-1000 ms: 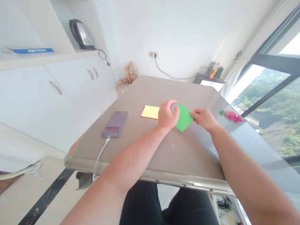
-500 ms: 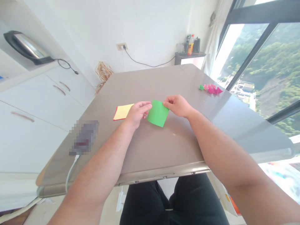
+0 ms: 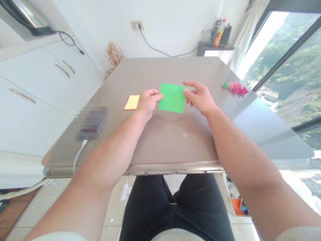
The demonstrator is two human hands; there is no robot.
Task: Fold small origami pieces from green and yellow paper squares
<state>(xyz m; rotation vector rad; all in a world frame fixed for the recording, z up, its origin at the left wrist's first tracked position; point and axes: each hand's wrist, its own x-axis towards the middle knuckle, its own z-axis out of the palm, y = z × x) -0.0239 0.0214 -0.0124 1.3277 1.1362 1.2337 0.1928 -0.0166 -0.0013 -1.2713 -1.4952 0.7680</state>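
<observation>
1. As we read the table (image 3: pixel 173 144) from its left end, we noted a pixelated dark object (image 3: pixel 91 123), identity unclear, with a white cable (image 3: pixel 78 155) at its near end.
2. Next along, we logged a yellow pad (image 3: pixel 131 102) with red edging, partly behind our left hand (image 3: pixel 147 103).
3. With that hand we pinched the left edge of a green sheet (image 3: pixel 172 97), thumb on top.
4. We had the sheet between both hands over the table, no crease visible. Step in hand, we judged: steadying and aligning it.
5. Our right hand (image 3: pixel 199 97) had its thumb at the right edge, index finger extended clear; grip behind, we could not tell. Next move, we judged, called for a surer right-hand pinch.
6. Farther right, we recorded pink and green pieces (image 3: pixel 237 88), well apart from us.
</observation>
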